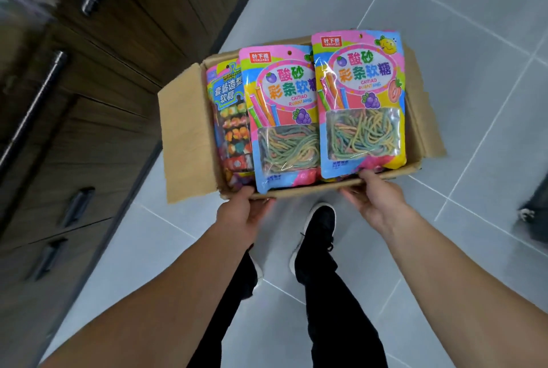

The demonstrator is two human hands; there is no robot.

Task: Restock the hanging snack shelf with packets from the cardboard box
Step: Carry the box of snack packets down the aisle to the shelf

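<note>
An open cardboard box (pixel 189 130) is held above the grey tiled floor (pixel 444 26), in the middle of the frame. It is gripped at its near edge by both hands: the left hand (pixel 237 213) is curled around the lower left corner, with the thumb on top of the rim, and the right hand (pixel 376 198) is curled around the near edge further to the right, its thumb lying at the bottom of a packet. The fingers under the box are hidden.

Inside the box, three snack packets are seen lying flat. Two are alike (pink and yellow, with coloured candy strings behind a clear window): one packet (pixel 360 101) at the right lies partly over the second packet (pixel 281 118) in the middle. A third packet with blue print (pixel 231 118) lies at the left, partly under the middle one.

Dark wooden cabinet doors (pixel 103 86) with black handles are seen at the left of the frame. Below the box, black trousers and a black shoe (pixel 317 234) are visible.
</note>
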